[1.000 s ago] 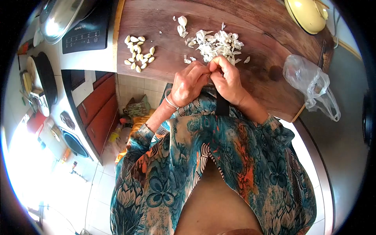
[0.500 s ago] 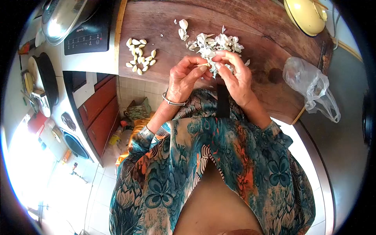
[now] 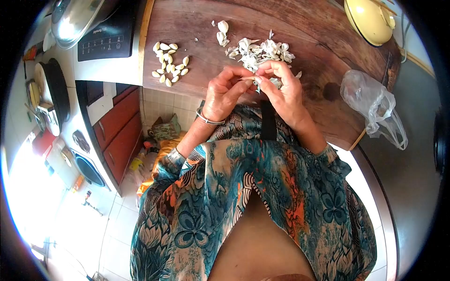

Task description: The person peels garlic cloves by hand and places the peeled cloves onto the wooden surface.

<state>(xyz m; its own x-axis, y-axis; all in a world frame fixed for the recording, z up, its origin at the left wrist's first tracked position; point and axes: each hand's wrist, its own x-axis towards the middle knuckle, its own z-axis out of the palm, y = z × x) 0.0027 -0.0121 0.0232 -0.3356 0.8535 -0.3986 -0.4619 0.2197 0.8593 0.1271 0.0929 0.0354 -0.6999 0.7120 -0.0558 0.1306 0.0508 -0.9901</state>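
Between the fingertips of both hands is a small garlic clove (image 3: 253,79), partly hidden by the fingers. My left hand (image 3: 225,93) pinches it from the left. From the right, my right hand (image 3: 283,91) closes thumb and forefinger on it. Just beyond the hands lies a loose pile of white garlic skins (image 3: 265,50). Unpeeled cloves (image 3: 222,33) sit behind and left of that pile. Several peeled cloves (image 3: 170,65) are grouped near the left end of the wooden board (image 3: 197,61).
A clear plastic bag (image 3: 368,96) lies at the right edge of the board. The yellow bowl (image 3: 370,23) is at the back right. Left of the board are a black cooktop (image 3: 105,42) and a shiny metal pan lid (image 3: 70,23).
The hands were closed tightly together; their fingers have since moved slightly apart, showing the clove between the fingertips. The peeled cloves and skins have stayed in place on the board.
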